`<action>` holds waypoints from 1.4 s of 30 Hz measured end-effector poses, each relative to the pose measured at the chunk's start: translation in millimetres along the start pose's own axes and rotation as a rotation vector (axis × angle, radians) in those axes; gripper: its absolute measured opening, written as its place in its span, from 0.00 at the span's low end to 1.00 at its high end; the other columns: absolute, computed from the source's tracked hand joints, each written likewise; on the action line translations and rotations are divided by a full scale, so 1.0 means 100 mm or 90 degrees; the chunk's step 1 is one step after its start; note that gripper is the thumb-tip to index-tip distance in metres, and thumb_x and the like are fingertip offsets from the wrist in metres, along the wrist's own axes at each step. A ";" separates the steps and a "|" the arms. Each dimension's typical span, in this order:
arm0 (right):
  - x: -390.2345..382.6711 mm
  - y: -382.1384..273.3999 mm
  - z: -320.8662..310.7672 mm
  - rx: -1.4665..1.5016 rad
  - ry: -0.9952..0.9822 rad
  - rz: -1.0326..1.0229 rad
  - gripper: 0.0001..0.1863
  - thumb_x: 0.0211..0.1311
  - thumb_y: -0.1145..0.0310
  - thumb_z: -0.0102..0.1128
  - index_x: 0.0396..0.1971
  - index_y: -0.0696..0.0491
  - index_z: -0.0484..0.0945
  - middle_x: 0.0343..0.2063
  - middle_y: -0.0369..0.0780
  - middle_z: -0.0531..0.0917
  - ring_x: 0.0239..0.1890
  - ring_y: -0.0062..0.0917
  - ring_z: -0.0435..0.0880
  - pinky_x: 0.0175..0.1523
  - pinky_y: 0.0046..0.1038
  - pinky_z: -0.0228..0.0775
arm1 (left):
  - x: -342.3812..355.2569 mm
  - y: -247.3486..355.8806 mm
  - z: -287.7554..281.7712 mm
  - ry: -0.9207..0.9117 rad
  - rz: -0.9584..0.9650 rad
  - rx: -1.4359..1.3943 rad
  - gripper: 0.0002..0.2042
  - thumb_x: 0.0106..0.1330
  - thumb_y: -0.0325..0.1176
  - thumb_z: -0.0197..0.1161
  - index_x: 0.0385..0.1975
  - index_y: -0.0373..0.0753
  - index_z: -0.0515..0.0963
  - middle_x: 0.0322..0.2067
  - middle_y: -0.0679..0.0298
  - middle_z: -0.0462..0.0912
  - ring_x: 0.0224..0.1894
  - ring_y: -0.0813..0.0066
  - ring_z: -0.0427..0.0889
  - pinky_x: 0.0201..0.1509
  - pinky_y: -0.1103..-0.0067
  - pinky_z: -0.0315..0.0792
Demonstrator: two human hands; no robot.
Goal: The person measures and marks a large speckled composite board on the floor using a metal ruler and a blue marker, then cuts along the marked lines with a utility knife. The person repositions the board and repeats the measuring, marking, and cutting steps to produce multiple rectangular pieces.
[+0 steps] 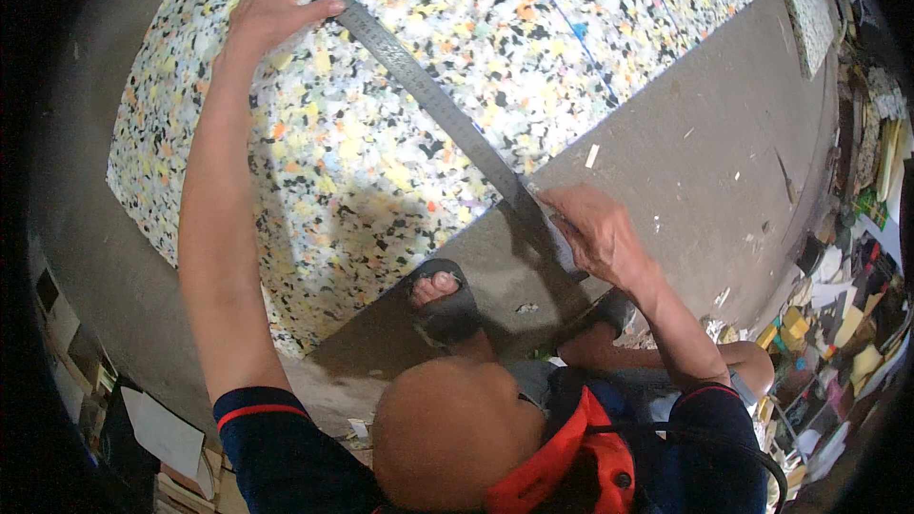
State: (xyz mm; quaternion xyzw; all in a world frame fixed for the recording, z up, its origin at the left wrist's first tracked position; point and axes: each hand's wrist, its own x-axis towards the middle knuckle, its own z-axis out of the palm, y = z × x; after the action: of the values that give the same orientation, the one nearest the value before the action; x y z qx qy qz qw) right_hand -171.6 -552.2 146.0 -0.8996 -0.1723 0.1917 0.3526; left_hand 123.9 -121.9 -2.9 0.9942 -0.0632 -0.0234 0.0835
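Observation:
A large foam sheet (352, 152), speckled white, yellow, black and orange, lies on the floor in front of me. Across it runs a long grey metal ruler (409, 76), slanting from the far left to past the sheet's near edge. My left hand (267, 14) presses at the far end, thumb stretched onto the ruler and the other fingers extended toward the picture's top edge. Beyond the foam's near edge, my right hand (595, 233) is closed at the ruler's overhanging end; its fingertips are partly hidden. Blue lines (571, 29) mark the sheet right of the ruler.
My sandalled foot (438, 290) is close to the foam's near edge, and my bent knee (457, 428) rises below it. A heap of mixed scraps (828, 314) lies at right. White board pieces (162, 428) lie at lower left. Small bits dot the grey floor (705, 133).

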 end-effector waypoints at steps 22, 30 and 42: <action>2.31 -0.02 -0.14 -0.109 -0.066 -0.096 0.15 0.66 0.64 0.58 0.28 0.62 0.82 0.17 0.50 0.80 0.17 0.34 0.78 0.28 0.39 0.73 | 0.00 0.16 0.03 0.004 0.002 -0.006 0.68 0.42 0.75 0.74 0.79 0.40 0.48 0.79 0.52 0.46 0.80 0.54 0.50 0.79 0.55 0.58; 1.63 -0.04 0.11 0.030 0.096 -0.093 0.13 0.67 0.69 0.62 0.47 0.57 0.84 0.35 0.51 0.86 0.38 0.46 0.86 0.46 0.40 0.79 | -0.08 0.27 -0.13 0.000 -0.025 -0.045 0.67 0.43 0.70 0.76 0.79 0.39 0.47 0.79 0.52 0.46 0.80 0.56 0.52 0.79 0.59 0.58; 0.76 0.06 0.00 0.099 0.038 0.006 0.08 0.66 0.72 0.64 0.39 0.61 0.83 0.25 0.47 0.82 0.24 0.35 0.79 0.33 0.35 0.74 | -0.47 0.53 -0.19 0.081 -0.025 -0.116 0.45 0.54 0.62 0.75 0.72 0.52 0.69 0.77 0.58 0.57 0.73 0.48 0.65 0.73 0.50 0.63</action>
State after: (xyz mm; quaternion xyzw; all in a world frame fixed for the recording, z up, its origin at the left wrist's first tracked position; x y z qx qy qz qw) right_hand -104.7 -522.9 125.1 -0.8757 -0.1420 0.1794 0.4251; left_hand 72.3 -164.7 26.4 0.9831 -0.0360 0.0328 0.1766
